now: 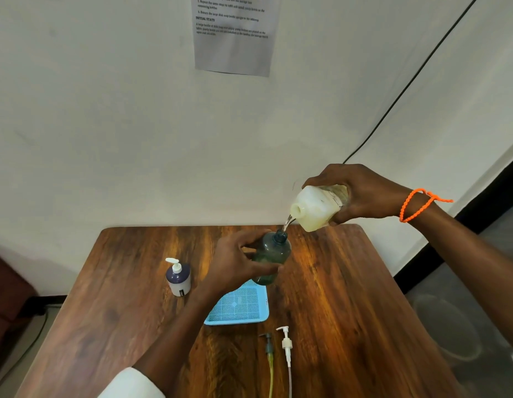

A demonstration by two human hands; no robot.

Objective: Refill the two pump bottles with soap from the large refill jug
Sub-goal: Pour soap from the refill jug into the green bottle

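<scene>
Right hand [367, 193] wrapped round tilted jug [318, 208], trickling into green bottle [271, 255] clasped by left hand [235, 262].

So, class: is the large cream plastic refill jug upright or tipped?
Tipped. The right hand holds the large cream plastic refill jug with its mouth angled down, soap streaming into the dark green bottle.

I see even, soft indoor light, with a warm glare patch on the worktop [315, 271] just below the right hand [361, 193]. Edges bow from the wide lens, and the wall notice [235, 35] reads blurred.
</scene>
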